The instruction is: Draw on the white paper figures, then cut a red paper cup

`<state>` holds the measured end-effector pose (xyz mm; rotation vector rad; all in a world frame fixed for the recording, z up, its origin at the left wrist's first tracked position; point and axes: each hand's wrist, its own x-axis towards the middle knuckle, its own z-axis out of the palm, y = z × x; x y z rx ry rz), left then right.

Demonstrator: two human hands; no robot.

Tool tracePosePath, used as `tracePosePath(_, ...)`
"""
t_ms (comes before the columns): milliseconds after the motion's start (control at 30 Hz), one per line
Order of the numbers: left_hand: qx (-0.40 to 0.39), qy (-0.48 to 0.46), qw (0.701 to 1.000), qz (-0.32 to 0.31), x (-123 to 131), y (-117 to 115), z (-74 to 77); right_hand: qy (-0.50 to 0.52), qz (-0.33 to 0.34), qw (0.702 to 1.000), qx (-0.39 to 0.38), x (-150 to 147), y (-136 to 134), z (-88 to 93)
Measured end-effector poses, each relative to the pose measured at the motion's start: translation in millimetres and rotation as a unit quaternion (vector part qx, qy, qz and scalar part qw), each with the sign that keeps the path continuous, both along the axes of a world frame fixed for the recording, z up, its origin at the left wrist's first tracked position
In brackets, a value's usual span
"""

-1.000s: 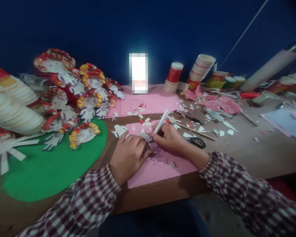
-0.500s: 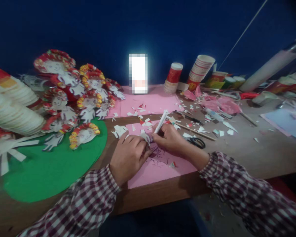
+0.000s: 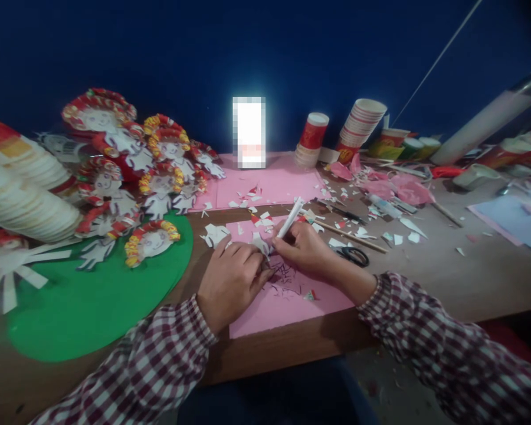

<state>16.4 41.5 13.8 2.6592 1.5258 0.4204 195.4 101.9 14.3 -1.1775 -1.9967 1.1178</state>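
Down at six o'clock on pink sheet [image 3: 256,321], gripping white pen [image 3: 288,218] with closed fingers [image 3: 287,251] of right hand [image 3: 307,248], likely steadying white cutout [image 3: 259,241] with curled left hand [image 3: 232,280]; can't tell if pinched.

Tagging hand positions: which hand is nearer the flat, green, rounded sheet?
Left: the left hand is just right of the green sheet; the right hand is farther right, beyond the left hand.
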Motion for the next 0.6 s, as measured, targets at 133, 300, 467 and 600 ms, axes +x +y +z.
tracePosePath(133, 0.005, -0.003, 1.0, -0.001, 0.1, 0.1, -0.4, 0.0, 0.01, 1.0, -0.006, -0.7, -0.4, 2.4)
tracePosePath(300, 0.011, -0.01, 1.0, -0.004, 0.3, 0.3, -0.4, -0.002, 0.017, 1.0, -0.014, -0.5, -0.8, 4.6)
tracePosePath(467, 0.016, -0.011, 1.0, -0.005, 0.2, 0.4, -0.7, -0.006, 0.018, 1.0, -0.02, 0.1, -0.9, 5.8)
tracePosePath(600, 0.012, -0.01, 1.0, -0.005, 0.1, 0.5, -1.0, -0.011, 0.027, 0.999, -0.018, 0.3, -0.4, 5.9)
